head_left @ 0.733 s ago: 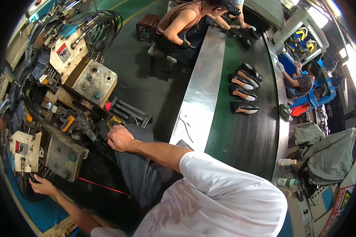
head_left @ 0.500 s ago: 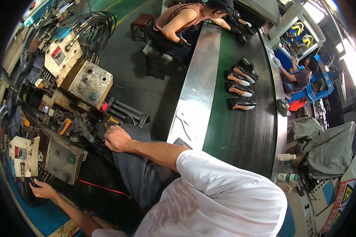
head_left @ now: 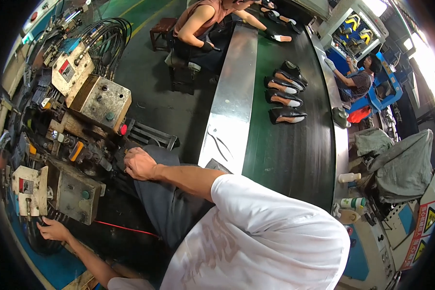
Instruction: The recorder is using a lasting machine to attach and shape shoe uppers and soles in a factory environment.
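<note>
My left hand (head_left: 54, 229) is beside black hoses (head_left: 33, 237) below the machine's lower control box (head_left: 76, 194). Its thumb and fingers are apart, and I see nothing held in them. My right hand (head_left: 141, 164) rests above my knee against the dark front of the machine (head_left: 93, 162). Its fingers curl downward, and whatever they grip is hidden beneath them. A second, cream-coloured control box (head_left: 104, 102) with a red button (head_left: 123, 129) stands just beyond that hand.
A conveyor belt (head_left: 295, 159) carries several black shoes (head_left: 286, 99). Pliers (head_left: 219, 141) lie on its metal edge (head_left: 231, 92). One co-worker (head_left: 203, 21) sits at the belt's far left, another (head_left: 360, 79) across it. A stool (head_left: 162, 31) stands behind; a red cord (head_left: 125, 228) crosses below my right hand.
The far-left co-worker now holds a shoe with its pale sole showing. My right hand has shifted slightly, covering a yellow part seen beside it before. The whole view has moved a little.
</note>
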`<state>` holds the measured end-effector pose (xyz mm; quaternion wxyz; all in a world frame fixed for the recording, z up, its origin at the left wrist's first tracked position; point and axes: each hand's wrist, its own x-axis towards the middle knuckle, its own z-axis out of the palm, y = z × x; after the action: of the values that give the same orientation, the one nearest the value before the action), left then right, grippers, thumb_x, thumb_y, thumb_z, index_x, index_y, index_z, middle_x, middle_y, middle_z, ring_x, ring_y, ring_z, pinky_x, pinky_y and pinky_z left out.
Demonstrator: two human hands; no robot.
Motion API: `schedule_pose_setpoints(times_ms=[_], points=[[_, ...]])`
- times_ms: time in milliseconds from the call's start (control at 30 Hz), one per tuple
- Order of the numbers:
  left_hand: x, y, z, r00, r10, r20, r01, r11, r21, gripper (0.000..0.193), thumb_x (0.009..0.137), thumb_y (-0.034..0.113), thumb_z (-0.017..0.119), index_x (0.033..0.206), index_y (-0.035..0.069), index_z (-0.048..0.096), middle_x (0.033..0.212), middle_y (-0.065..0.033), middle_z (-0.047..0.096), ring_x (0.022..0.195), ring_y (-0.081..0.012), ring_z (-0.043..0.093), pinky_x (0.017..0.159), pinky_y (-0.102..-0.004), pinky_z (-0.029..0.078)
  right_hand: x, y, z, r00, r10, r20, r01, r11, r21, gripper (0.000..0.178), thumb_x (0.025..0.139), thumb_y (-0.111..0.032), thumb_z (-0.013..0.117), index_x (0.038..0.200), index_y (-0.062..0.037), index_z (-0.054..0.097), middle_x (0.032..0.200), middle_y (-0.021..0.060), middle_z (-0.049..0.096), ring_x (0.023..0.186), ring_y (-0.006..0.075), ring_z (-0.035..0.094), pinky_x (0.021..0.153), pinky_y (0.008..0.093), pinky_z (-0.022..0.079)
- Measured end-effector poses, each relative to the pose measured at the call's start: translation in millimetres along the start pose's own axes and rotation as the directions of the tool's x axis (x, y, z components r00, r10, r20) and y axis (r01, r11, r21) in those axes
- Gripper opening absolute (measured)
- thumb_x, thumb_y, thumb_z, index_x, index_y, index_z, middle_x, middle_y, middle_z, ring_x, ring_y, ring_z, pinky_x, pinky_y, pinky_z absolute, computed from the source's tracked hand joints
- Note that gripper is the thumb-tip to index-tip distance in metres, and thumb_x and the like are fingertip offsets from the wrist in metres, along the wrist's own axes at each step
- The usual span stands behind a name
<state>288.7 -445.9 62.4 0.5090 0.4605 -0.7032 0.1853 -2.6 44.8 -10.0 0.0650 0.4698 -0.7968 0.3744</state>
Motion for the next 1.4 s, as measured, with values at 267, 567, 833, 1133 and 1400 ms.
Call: schedule_pose_setpoints(times_ms=[267,567,833,1133,1400], points=[[1,1,-13,0.992,-0.045,0.121,0.044,0.999,0.01,0.06,0.109,0.056,0.061,0.153,0.016,0.058,0.144,-0.0243,0.06,0.128,-0.0456,0.062,0.103,-0.0568,0.054,-100,36,-101,0.991,-0.13,-0.011,0.13,0.991,-0.003,0.034,0.086,-0.021,0.073,0.114,-0.0029,0.079,0.129,0.0191,0.074,0.124,0.04,0.068,0.107,0.0498,0.055],[-10,-36,-47,0.902,0.021,0.431,-0.034,0.999,0.023,0.053,0.108,0.024,0.064,0.158,0.009,0.055,0.142,-0.0247,0.069,0.131,-0.0458,0.065,0.108,-0.0561,0.054,-407,203,-375,0.593,0.72,-0.359,-0.78,0.405,-0.476,0.065,0.087,-0.013,0.077,0.148,-0.0094,0.059,0.138,0.0222,0.065,0.128,0.044,0.063,0.109,0.0529,0.055],[-236,44,-129,-0.05,0.074,0.996,0.756,0.655,-0.011,0.02,0.113,0.014,0.062,0.126,0.002,0.07,0.103,-0.0065,0.073,0.083,-0.0166,0.067,0.072,-0.0325,0.057,-507,306,-496,0.355,0.857,-0.374,-0.776,0.047,-0.628,0.099,0.09,-0.019,0.078,0.175,-0.0233,0.026,0.165,0.0353,0.04,0.145,0.0542,0.05,0.115,0.0598,0.049],[-211,161,-137,-0.075,0.277,0.958,0.496,0.844,-0.205,0.026,0.117,0.013,0.055,0.132,-0.002,0.07,0.114,-0.0076,0.074,0.101,-0.0178,0.07,0.091,-0.0357,0.059,-469,367,-506,0.245,0.96,-0.136,-0.538,0.018,-0.843,0.094,0.1,-0.044,0.074,0.177,-0.0322,0.022,0.173,0.0292,0.033,0.161,0.049,0.032,0.129,0.0603,0.029],[-205,240,-114,0.11,0.339,0.934,0.685,0.655,-0.318,0.034,0.117,0.02,0.058,0.138,-0.006,0.067,0.126,-0.0164,0.075,0.109,-0.0234,0.075,0.097,-0.0351,0.062,-532,357,-430,0.374,0.919,-0.128,-0.927,0.369,-0.061,0.14,0.079,-0.069,0.089,0.176,-0.0042,0.011,0.161,0.0362,0.05,0.147,0.0495,0.054,0.119,0.0482,0.047]])
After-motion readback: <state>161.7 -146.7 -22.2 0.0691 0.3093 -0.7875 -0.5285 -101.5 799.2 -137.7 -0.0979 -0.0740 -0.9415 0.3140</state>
